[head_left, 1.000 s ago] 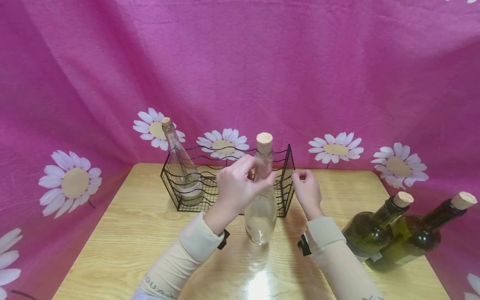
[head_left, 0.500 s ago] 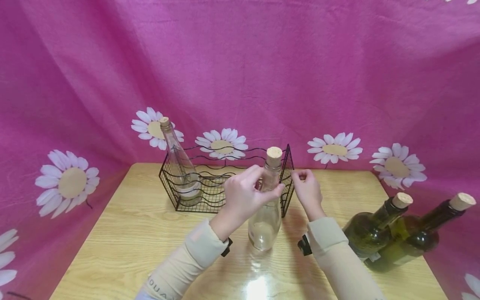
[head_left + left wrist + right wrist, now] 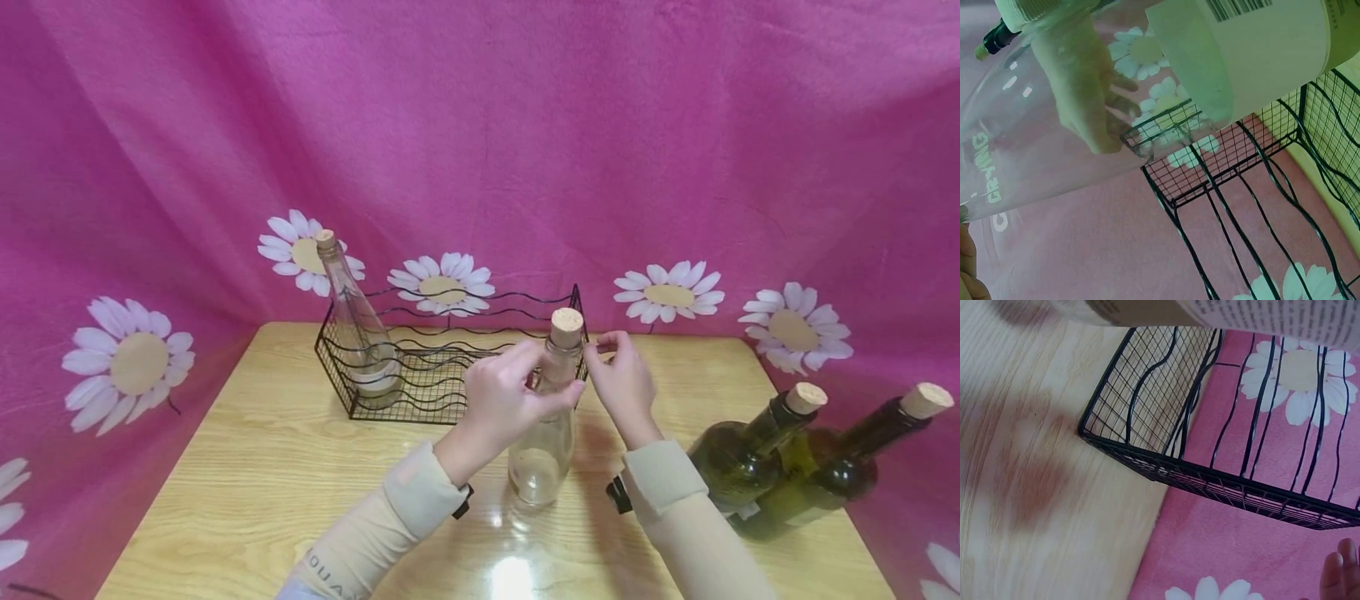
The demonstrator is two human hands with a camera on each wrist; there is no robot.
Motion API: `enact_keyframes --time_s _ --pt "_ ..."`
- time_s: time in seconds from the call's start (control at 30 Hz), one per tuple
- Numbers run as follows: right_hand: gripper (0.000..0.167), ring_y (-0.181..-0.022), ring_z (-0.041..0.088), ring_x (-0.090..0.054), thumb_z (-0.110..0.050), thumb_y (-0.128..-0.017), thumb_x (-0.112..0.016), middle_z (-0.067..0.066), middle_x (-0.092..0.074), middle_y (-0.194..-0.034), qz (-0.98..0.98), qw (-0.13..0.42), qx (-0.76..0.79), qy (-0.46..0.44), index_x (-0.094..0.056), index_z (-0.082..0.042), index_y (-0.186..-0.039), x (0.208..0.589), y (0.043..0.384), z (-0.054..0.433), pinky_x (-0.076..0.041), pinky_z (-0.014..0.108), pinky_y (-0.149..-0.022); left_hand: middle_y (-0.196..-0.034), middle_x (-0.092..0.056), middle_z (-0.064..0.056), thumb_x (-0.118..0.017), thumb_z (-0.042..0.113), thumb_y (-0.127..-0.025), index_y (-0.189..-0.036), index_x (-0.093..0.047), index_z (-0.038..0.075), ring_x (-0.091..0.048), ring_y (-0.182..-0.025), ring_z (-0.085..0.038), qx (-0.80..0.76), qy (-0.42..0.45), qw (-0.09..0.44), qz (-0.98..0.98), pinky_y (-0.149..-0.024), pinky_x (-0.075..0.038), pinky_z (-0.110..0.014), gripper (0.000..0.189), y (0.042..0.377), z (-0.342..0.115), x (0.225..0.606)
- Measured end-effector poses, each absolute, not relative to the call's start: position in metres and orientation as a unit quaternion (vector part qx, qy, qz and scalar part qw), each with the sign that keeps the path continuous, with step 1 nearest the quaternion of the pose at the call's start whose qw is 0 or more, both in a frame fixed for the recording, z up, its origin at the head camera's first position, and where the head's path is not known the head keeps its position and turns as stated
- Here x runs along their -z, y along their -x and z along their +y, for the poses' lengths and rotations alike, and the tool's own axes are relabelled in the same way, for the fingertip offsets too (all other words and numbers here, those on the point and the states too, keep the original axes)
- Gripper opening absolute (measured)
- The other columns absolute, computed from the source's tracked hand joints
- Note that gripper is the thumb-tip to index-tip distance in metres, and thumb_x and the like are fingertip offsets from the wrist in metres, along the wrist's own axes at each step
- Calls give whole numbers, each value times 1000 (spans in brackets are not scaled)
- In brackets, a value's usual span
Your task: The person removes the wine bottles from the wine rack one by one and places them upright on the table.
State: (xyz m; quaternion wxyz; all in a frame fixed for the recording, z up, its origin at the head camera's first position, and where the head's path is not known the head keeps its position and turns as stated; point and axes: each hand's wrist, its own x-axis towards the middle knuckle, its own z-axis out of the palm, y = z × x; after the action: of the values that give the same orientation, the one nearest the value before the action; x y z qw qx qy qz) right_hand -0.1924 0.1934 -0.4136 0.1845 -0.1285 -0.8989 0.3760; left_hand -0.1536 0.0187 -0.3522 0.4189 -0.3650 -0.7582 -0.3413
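My left hand (image 3: 501, 392) grips a clear glass bottle (image 3: 542, 467) by its neck, under the cork (image 3: 567, 326). The bottle is held in front of the right part of a black wire bottle rack (image 3: 420, 400), overlapping it in the head view. Its label (image 3: 1254, 56) with a barcode shows in the left wrist view. At the rack's right end is my right hand (image 3: 624, 379), thumb and forefinger bent with a gap between them, fingertips right at the wire edge. Its fingertips (image 3: 1332, 569) show beside the end wall in the right wrist view.
Another corked clear bottle (image 3: 358, 325) leans in the rack's left end. Two dark green corked bottles (image 3: 731, 454) stand on the wooden table (image 3: 247, 467) at the right, close to my right forearm. A pink cloth with daisies (image 3: 480, 150) hangs behind and at both sides.
My left hand has carried the clear bottle to the right and slightly down, closer to the right hand. The right hand has shifted slightly right and its fingers have loosened a little.
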Motion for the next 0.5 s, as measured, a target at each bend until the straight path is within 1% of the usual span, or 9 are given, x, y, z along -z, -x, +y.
enact_keyframes --time_s 0.1,0.27,0.4,0.5 --pt "25 -74 20 -56 -32 -82 -52 4 -63 -93 -902 207 -359 124 -57 -11 -96 412 187 194 -37 36 -56 -64 -58 8 -65 41 -73 -72 -59 14 -38 -42 2 342 373 421 -752 -40 -23 -9 27 154 22 354" --pt "22 -73 20 -56 -30 -83 -55 5 -63 -90 -906 243 -332 98 -58 -10 -93 408 175 196 -37 37 -55 -66 -60 8 -69 39 -69 -72 -60 14 -41 -43 2 341 382 415 -752 -41 -24 -9 27 153 27 356" --pt "23 -71 22 -56 -28 -83 -57 6 -63 -86 -907 265 -321 73 -59 -8 -92 404 165 197 -37 37 -55 -65 -61 8 -72 37 -66 -72 -60 14 -41 -42 3 337 384 419 -750 -41 -24 -8 26 153 31 358" --pt "22 -69 21 -56 -26 -82 -58 6 -63 -85 -904 282 -315 63 -59 -7 -93 400 155 198 -37 35 -53 -64 -60 8 -73 37 -65 -71 -60 14 -41 -42 2 336 386 424 -747 -41 -24 -8 27 153 33 360"
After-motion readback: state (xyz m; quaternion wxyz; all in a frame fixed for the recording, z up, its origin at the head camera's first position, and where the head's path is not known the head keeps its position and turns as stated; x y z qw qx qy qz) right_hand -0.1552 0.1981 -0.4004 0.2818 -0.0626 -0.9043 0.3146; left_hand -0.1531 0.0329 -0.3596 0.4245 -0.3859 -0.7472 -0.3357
